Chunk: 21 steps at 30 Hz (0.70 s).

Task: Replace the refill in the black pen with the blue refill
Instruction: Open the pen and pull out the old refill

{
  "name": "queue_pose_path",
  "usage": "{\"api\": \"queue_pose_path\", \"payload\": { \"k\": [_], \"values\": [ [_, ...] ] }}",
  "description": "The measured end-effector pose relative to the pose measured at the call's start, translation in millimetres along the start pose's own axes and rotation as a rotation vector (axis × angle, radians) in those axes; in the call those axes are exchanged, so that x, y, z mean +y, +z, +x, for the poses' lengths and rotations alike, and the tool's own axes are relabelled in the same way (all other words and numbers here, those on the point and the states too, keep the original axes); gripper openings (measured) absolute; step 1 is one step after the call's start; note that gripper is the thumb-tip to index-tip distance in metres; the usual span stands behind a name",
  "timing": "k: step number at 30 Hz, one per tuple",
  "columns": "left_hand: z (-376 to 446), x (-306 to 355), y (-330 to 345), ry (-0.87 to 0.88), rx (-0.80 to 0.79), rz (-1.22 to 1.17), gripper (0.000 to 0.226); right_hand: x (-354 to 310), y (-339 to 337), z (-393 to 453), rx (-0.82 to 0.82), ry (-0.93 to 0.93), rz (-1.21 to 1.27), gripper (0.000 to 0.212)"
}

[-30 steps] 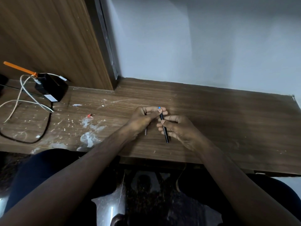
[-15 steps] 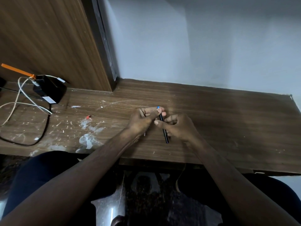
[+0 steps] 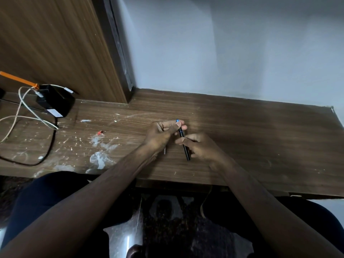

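Black pen (image 3: 184,146) sits tilted above the brown wooden desk (image 3: 251,136), gripped at its lower barrel by the right hand (image 3: 200,148), while the left hand (image 3: 163,134) pinches the blue refill (image 3: 178,122) sticking out of its far end. Off to the left lie a black adapter (image 3: 55,101) with white cables (image 3: 22,116), an orange stick (image 3: 18,81), a small red bit (image 3: 100,133) and white smears (image 3: 100,157). Behind stand a wood panel (image 3: 55,49) and a pale wall (image 3: 232,47).

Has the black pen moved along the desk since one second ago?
No. The black pen sits equally far from the white smear on the desk.
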State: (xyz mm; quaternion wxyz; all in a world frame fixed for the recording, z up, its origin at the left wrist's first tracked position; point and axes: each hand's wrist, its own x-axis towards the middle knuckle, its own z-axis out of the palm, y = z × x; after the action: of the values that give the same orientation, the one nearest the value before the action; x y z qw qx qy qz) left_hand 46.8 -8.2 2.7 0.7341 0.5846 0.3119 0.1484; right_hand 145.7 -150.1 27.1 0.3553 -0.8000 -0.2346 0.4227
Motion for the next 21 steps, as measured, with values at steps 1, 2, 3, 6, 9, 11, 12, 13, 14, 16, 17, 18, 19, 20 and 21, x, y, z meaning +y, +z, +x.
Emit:
{"api": "queue_pose_path", "payload": {
  "k": [1,2,3,6,9,11,12,13,14,16,17,18,19,20,21],
  "values": [
    [-0.1,-0.8,0.6,-0.003,-0.003,0.005,0.022,2.8,1.4,0.7,0.050,-0.020,-0.027,0.029],
    [-0.1,-1.9,1.3,-0.002,-0.004,0.010,0.021,5.8,1.6,1.3,0.120,-0.027,-0.041,0.030],
    [-0.3,-2.7,2.1,0.000,0.000,0.012,0.020,7.0,2.1,1.0,0.181,-0.029,-0.042,0.032],
    [0.4,-3.4,0.8,0.000,0.004,-0.012,0.015,6.5,3.2,2.0,0.146,-0.006,0.074,0.037],
    [0.5,-2.4,-0.8,-0.026,0.017,-0.018,0.020,4.2,5.0,1.5,0.030,0.014,0.159,0.030],
    [0.1,-2.2,-1.3,-0.043,0.020,-0.001,0.024,7.1,5.6,3.5,0.099,-0.032,0.107,0.021],
    [-0.4,-2.2,-1.0,-0.051,0.016,0.003,0.025,8.8,5.4,3.8,0.159,-0.045,0.075,0.017],
    [-1.2,-2.3,-0.4,-0.060,0.012,0.003,0.025,10.6,5.4,5.0,0.205,-0.046,0.057,0.020],
    [-1.6,-2.4,-0.2,-0.068,0.012,0.000,0.025,11.3,5.1,5.8,0.221,-0.035,0.063,0.026],
    [-1.6,-2.5,-0.1,-0.070,0.018,-0.008,0.025,8.4,5.4,6.4,0.149,0.001,0.099,0.032],
    [-1.1,-2.8,-0.4,-0.065,0.023,-0.014,0.024,6.4,6.0,6.5,0.081,0.018,0.137,0.029],
    [-0.6,-3.0,-0.9,-0.060,0.029,-0.018,0.024,4.1,6.2,5.6,0.019,0.033,0.188,0.023],
    [0.0,-2.8,-0.9,-0.062,0.035,-0.017,0.024,2.3,6.3,4.0,-0.023,0.035,0.226,0.022],
    [0.4,-2.6,-0.8,-0.067,0.037,-0.011,0.024,1.5,5.7,2.1,-0.036,0.026,0.246,0.023],
    [0.8,-2.8,-0.5,-0.072,0.037,-0.004,0.025,2.5,4.6,1.1,-0.014,0.012,0.229,0.021]
  ]
}}
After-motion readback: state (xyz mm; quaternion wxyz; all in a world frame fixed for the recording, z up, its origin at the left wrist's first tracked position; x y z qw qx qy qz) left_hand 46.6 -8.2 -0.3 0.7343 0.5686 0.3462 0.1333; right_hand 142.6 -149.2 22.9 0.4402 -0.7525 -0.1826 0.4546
